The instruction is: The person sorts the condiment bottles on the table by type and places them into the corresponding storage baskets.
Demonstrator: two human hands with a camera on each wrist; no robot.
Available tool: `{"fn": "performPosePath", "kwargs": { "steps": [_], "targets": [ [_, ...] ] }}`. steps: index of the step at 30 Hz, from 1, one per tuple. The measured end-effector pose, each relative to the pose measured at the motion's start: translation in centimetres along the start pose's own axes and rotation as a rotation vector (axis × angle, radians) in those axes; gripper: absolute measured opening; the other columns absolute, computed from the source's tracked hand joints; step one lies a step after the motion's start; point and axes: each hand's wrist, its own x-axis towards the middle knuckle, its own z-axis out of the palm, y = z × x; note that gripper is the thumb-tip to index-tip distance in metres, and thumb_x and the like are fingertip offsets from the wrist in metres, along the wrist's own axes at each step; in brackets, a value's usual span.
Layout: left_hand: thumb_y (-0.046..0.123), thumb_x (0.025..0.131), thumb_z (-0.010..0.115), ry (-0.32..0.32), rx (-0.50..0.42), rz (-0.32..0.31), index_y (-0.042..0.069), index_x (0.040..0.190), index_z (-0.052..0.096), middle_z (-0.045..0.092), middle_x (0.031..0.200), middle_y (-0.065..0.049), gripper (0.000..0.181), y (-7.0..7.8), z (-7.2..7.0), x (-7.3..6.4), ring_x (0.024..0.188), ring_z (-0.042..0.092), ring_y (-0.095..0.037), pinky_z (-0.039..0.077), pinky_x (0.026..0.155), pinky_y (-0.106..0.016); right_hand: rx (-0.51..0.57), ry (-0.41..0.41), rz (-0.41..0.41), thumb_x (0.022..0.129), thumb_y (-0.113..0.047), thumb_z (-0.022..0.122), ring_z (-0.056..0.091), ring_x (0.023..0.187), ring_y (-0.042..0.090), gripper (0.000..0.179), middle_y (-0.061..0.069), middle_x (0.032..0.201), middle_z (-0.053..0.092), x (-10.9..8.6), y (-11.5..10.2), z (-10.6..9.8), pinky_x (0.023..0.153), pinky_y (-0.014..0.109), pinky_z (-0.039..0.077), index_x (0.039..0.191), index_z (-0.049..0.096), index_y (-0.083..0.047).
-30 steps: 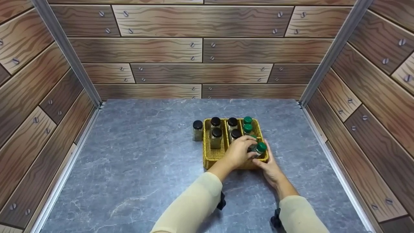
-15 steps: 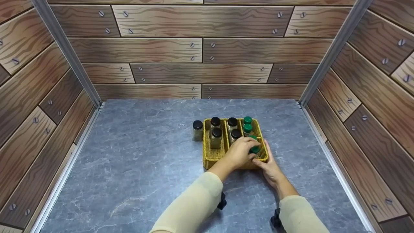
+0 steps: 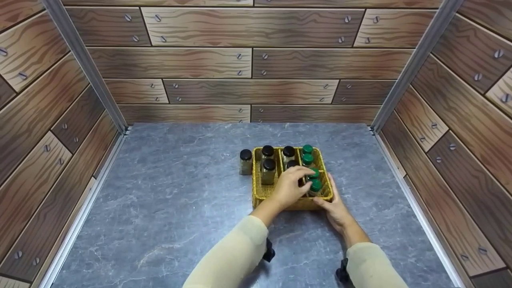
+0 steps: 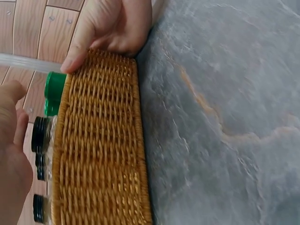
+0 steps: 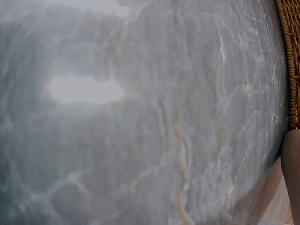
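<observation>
The woven basket has dividers and holds spice jars, black-capped at left and middle, green-capped at right. Its front-right compartment contains a green-capped jar close in front of another green-capped jar. Just left of these two, my left hand hovers with thumb and fingers spread apart and nothing pinched. It hides part of the middle row. My right hand holds the basket's front-right corner, thumb on the front rim and fingers along the right side; the left wrist view shows the thumb at that corner.
A black-capped jar stands on the grey marbled table, right beside the basket's left wall. Wood-patterned panels enclose the table at the back and both sides, with metal posts at the corners.
The front green-capped jar has shifted left and settled in the front-right compartment. My left hand has let go of it and drawn slightly left. The right hand keeps its hold on the basket.
</observation>
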Motion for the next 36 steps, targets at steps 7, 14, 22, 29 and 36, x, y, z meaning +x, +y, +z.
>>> {"fn": "performPosePath", "kwargs": {
  "steps": [7,14,22,29,36],
  "targets": [
    [0.011,0.096,0.080,0.156,-0.056,-0.047,0.012,0.115,0.075,0.077,0.116,-0.002,0.020,-1.0,-1.6,-1.4,0.111,0.070,-0.018,0.058,0.103,-0.027,0.005,0.001,0.003,0.101,0.004,0.071,0.059,0.131,-0.001,0.111,0.002,0.177,0.022,-0.1,0.0,0.0,0.110,0.015,0.048,0.175,-0.002,-0.035],
    [0.004,0.091,0.081,0.335,-0.151,-0.123,0.005,0.110,0.072,0.074,0.109,-0.009,0.021,-3.3,-4.0,-3.1,0.102,0.069,-0.023,0.062,0.094,-0.031,-0.006,0.008,0.009,0.100,0.001,0.074,0.052,0.134,-0.005,0.114,0.005,0.184,0.011,-0.2,-0.1,0.1,0.112,0.011,0.043,0.175,-0.003,-0.034],
    [-0.001,0.092,0.079,0.400,-0.260,-0.247,0.001,0.115,0.069,0.073,0.110,-0.015,0.025,-6.9,-6.5,-5.5,0.100,0.071,-0.032,0.065,0.089,-0.042,-0.005,0.011,0.022,0.099,0.000,0.074,0.039,0.150,0.010,0.114,0.002,0.185,0.010,-0.2,-0.2,0.2,0.117,0.013,0.037,0.175,-0.002,-0.039],
    [-0.003,0.092,0.078,0.451,-0.264,-0.320,-0.003,0.117,0.068,0.073,0.108,-0.019,0.028,-10.2,-7.9,-6.2,0.097,0.074,-0.037,0.066,0.090,-0.044,-0.008,0.016,0.029,0.100,-0.001,0.074,0.027,0.160,0.022,0.114,0.001,0.185,0.008,-0.1,-0.3,0.2,0.117,0.013,0.036,0.175,-0.002,-0.040],
    [0.000,0.090,0.081,0.434,-0.220,-0.382,-0.001,0.119,0.068,0.072,0.114,-0.019,0.031,-12.5,-9.7,-6.1,0.106,0.071,-0.045,0.064,0.097,-0.047,0.002,0.015,0.034,0.101,0.000,0.072,0.019,0.166,0.025,0.112,0.000,0.185,0.004,-0.2,-0.2,0.3,0.126,0.021,0.029,0.175,-0.004,-0.035]
  ]
}}
